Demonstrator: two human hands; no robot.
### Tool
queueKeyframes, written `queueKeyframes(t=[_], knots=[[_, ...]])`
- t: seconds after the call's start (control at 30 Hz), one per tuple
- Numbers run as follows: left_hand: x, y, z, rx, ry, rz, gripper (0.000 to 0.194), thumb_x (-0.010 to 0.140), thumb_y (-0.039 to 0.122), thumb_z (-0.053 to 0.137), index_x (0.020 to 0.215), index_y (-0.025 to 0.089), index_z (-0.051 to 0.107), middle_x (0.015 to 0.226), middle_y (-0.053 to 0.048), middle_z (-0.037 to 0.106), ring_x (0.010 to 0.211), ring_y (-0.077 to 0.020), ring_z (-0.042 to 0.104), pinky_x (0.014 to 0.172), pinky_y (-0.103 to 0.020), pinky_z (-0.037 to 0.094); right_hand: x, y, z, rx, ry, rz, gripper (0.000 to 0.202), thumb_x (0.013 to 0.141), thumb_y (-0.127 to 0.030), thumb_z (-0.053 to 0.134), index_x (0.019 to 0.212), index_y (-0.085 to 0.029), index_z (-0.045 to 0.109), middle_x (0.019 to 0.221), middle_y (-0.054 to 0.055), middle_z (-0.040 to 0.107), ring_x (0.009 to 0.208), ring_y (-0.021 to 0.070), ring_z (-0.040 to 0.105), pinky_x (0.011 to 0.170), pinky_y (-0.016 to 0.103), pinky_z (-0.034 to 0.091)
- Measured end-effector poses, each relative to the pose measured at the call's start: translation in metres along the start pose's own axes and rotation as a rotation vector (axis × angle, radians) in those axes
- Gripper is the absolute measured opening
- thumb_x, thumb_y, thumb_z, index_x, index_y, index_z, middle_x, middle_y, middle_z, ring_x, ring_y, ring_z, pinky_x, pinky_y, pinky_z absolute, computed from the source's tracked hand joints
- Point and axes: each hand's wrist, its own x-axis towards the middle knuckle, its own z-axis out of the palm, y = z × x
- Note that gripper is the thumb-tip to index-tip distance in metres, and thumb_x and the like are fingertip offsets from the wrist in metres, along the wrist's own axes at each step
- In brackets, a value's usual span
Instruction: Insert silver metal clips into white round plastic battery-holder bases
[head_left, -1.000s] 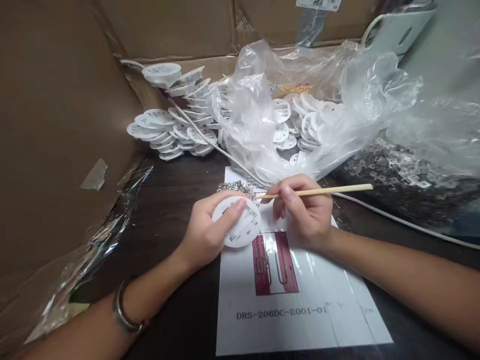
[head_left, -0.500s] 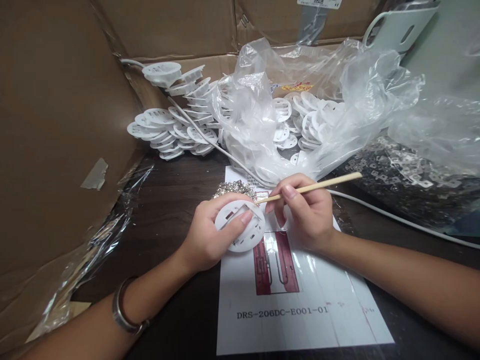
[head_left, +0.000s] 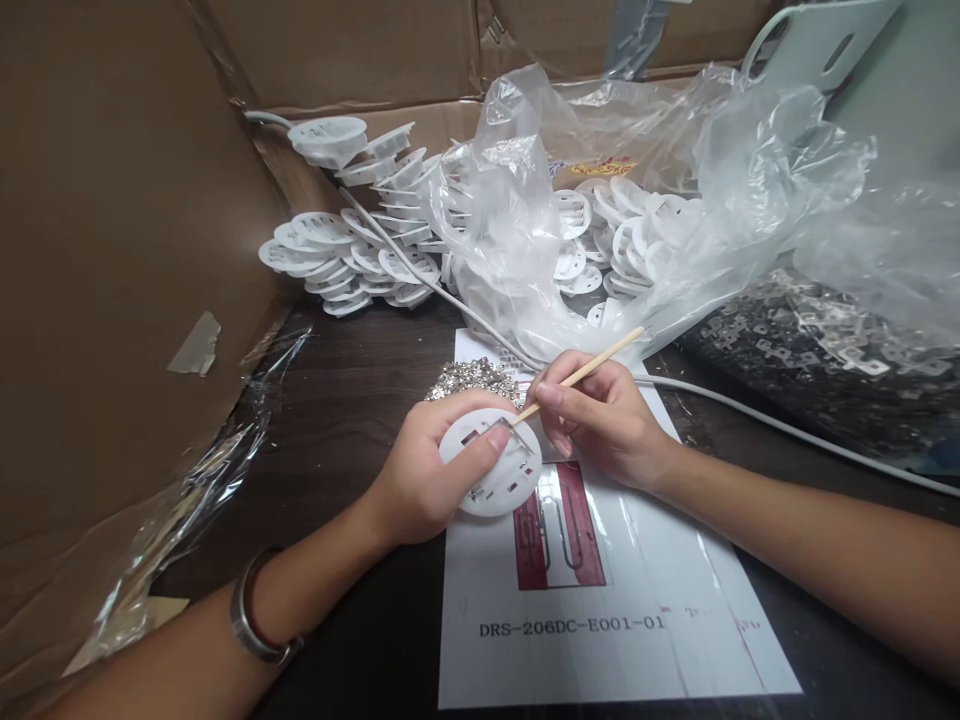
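Observation:
A round white plastic part [head_left: 491, 490] with slots in its face is gripped in my left hand [head_left: 435, 460], the thumb lying across its face. My right hand [head_left: 600, 410] is closed round a thin wooden stick [head_left: 600, 362], held like a pen. The stick's lower tip touches the upper edge of a slot in the white part, close to my left thumb. Just behind my left hand, a small heap of shiny metal pieces [head_left: 474, 378] lies on a printed sheet [head_left: 570, 660] in a clear cover.
Stacks of similar white round parts [head_left: 330, 235] stand at the back left, with more in a clear plastic bag [head_left: 510, 200]. A grey cable [head_left: 750, 405] crosses the table. Many metal pieces [head_left: 817, 330] lie in a bag at right. Cardboard walls [head_left: 112, 200] enclose the left and back.
The stick has swung steeper, and its tip has moved from the white part's rim onto its face. My right hand has tilted with it. The view has shifted slightly.

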Motion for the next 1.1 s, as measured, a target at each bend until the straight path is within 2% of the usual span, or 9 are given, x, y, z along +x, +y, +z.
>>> queueKeyframes(t=[0.17, 0.33, 0.5, 0.73, 0.93, 1.1], knots=[[0.0005, -0.0012, 0.0013, -0.015, -0.027, 0.028, 0.010, 0.084, 0.019, 0.056, 0.086, 0.018, 0.066, 0.072, 0.003, 0.065, 0.061, -0.0067, 0.056, 0.054, -0.015, 0.043, -0.0006, 0.0028, -0.0015, -0.015, -0.008, -0.002, 0.015, 0.080, -0.026, 0.072, 0.077, -0.016, 0.061, 0.056, -0.002, 0.057, 0.041, 0.0072, 0.050, 0.038, 0.019, 0.034], [0.0011, -0.0035, -0.0009, 0.019, -0.028, 0.020, 0.008, 0.083, 0.020, 0.059, 0.086, 0.018, 0.066, 0.074, 0.002, 0.066, 0.063, -0.0082, 0.058, 0.057, -0.017, 0.047, -0.0002, 0.0027, -0.0018, -0.056, -0.019, 0.012, 0.013, 0.082, -0.025, 0.070, 0.079, -0.016, 0.061, 0.050, -0.003, 0.055, 0.040, 0.0068, 0.049, 0.038, 0.018, 0.034], [0.0018, -0.0016, -0.0003, 0.065, 0.002, -0.013, 0.009, 0.080, 0.025, 0.064, 0.084, 0.017, 0.068, 0.069, 0.002, 0.066, 0.057, -0.0089, 0.057, 0.052, -0.018, 0.046, 0.0006, 0.0028, 0.0003, -0.081, -0.002, 0.013, 0.016, 0.081, -0.026, 0.071, 0.079, -0.016, 0.059, 0.048, -0.005, 0.053, 0.039, 0.0063, 0.048, 0.037, 0.017, 0.034], [0.0016, 0.0002, 0.0016, 0.138, 0.042, -0.036, 0.022, 0.085, 0.032, 0.058, 0.076, 0.016, 0.069, 0.064, -0.001, 0.065, 0.055, -0.0113, 0.057, 0.050, -0.021, 0.046, -0.0011, 0.0009, 0.0029, -0.131, -0.006, 0.011, 0.020, 0.081, -0.030, 0.071, 0.080, -0.017, 0.057, 0.046, -0.006, 0.052, 0.038, 0.0066, 0.047, 0.036, 0.017, 0.034], [0.0006, -0.0015, 0.0010, 0.166, 0.044, -0.010, 0.019, 0.087, 0.029, 0.058, 0.079, 0.017, 0.071, 0.069, 0.000, 0.069, 0.060, -0.0108, 0.061, 0.055, -0.020, 0.048, -0.0010, -0.0002, 0.0046, -0.181, 0.024, 0.011, 0.022, 0.081, -0.032, 0.071, 0.080, -0.017, 0.056, 0.046, -0.006, 0.051, 0.038, 0.0072, 0.047, 0.036, 0.017, 0.033], [0.0026, -0.0005, 0.0023, 0.186, 0.075, -0.044, 0.018, 0.085, 0.030, 0.061, 0.081, 0.016, 0.071, 0.073, -0.001, 0.069, 0.063, -0.0128, 0.062, 0.058, -0.022, 0.050, -0.0016, 0.0018, 0.0038, -0.203, 0.057, 0.016, 0.021, 0.082, -0.033, 0.071, 0.080, -0.017, 0.056, 0.050, -0.005, 0.054, 0.038, 0.0067, 0.047, 0.035, 0.018, 0.033]])
